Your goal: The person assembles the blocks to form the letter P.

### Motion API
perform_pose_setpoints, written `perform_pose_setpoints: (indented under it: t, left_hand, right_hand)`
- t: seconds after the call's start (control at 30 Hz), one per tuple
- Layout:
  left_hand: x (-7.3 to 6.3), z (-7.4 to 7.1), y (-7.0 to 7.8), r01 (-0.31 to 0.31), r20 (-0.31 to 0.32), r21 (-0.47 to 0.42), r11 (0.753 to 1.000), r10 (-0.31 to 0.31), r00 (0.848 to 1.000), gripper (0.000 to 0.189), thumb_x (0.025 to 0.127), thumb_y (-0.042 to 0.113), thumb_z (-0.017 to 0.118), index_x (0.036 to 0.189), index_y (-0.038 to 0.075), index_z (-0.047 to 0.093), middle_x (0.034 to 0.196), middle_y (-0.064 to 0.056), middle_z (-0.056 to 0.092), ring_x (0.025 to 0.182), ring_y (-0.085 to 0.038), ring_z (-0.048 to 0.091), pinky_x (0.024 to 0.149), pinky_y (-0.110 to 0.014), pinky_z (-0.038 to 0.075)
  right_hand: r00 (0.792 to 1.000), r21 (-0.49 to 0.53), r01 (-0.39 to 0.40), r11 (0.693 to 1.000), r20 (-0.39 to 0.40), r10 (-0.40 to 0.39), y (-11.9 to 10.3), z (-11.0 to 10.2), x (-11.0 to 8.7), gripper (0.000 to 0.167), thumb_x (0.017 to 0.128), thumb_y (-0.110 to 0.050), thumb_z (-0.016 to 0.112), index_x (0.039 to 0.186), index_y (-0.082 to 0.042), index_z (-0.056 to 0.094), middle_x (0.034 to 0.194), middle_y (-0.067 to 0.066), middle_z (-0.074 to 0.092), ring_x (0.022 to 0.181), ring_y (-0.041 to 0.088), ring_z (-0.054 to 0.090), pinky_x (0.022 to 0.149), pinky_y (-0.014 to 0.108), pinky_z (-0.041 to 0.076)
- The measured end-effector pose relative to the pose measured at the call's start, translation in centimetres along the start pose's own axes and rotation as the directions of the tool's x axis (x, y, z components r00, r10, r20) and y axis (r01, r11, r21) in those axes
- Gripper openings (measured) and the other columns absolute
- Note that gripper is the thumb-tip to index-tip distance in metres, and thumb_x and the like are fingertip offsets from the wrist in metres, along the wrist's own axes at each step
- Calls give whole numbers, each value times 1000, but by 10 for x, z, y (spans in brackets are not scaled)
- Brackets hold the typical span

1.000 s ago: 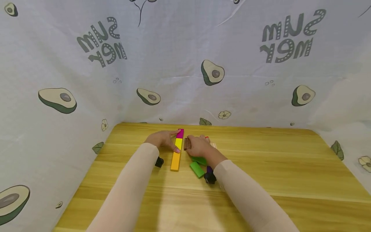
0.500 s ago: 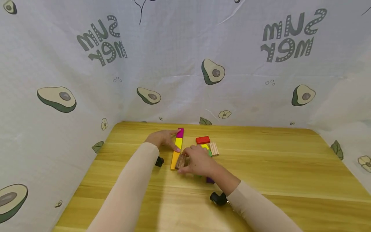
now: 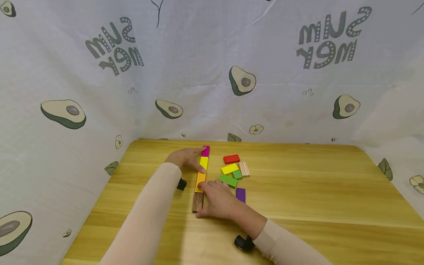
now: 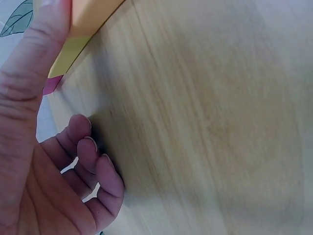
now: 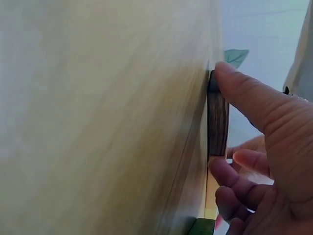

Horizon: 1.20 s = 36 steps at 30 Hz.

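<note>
A straight row of wooden blocks runs down the table: a magenta block at the far end, a yellow block, an orange block and a dark brown block at the near end. My left hand lies at the row's left, index fingertip on the magenta block and thumb around where yellow meets orange. Its other fingers bend loosely beside the row in the left wrist view. My right hand pinches the brown block lengthwise, thumb at its near end, fingers by its far end.
Right of the row lie loose blocks: red, yellow, striped pale wood, small green, longer green and purple. A printed cloth hangs behind the wooden table.
My right hand has carried the brown block from among the loose blocks to the near end of the row, against the orange one. The left hand has stayed in place.
</note>
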<state>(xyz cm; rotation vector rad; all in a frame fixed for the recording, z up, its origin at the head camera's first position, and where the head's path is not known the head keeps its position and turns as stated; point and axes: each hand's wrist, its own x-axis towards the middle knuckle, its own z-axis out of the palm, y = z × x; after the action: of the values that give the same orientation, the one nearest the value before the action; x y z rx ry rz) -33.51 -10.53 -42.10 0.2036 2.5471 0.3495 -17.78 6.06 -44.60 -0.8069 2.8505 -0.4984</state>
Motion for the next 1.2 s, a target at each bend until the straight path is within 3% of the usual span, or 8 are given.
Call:
perform_pose_setpoints:
  t: [0.13,0.27,0.63,0.9,1.1,1.2]
  left_hand:
    - [-2,0,-1,-9,3,-8,1000,9,1000,111,67,69,83,158,55,20,170,-9,27,154,-38,30,122,-62,31]
    - [-1,0,-1,-2,4,-19,1000,2,1000,112,67,67,84,158,54,21,170,-9,27,155,-38,29,122,-62,30]
    - [-1,0,-1,11,11,-13,1000,-11,1000,111,68,69,83,158,54,20,170,-8,27,154,-37,30,123,-61,31]
    - [-3,-1,-1,18,-2,-1,1000,-18,1000,111,68,70,82,158,55,19,169,-8,30,153,-38,32,121,-60,33]
    - [-5,-2,-1,15,2,2,1000,-15,1000,112,66,71,82,158,55,19,170,-8,29,154,-38,31,121,-61,33]
    - [-5,-2,-1,7,8,7,1000,-7,1000,111,67,72,81,157,57,18,170,-7,28,154,-38,31,121,-62,33]
  right_hand:
    - [1000,-5,5,1000,7,-5,1,1,0,89,76,-64,82,146,-19,51,135,8,63,122,29,56,100,48,44]
    - [999,13,43,999,24,-43,0,3,0,79,82,-59,79,149,-29,50,126,6,63,110,23,53,91,40,42]
    - [996,52,62,997,60,-65,-2,3,-1,53,88,-53,74,136,-34,63,109,-1,58,97,15,43,78,30,31]
    - [996,67,58,996,65,-62,-1,3,1,55,86,-54,75,136,-33,62,115,0,59,101,17,44,79,31,32]
    - [997,110,35,993,64,-42,4,-4,-2,75,82,-60,79,146,-32,54,131,3,59,112,19,47,93,39,40]
    - [998,111,-4,994,58,-2,11,-16,-8,70,81,-54,82,142,-29,58,125,3,60,110,20,50,95,44,43]
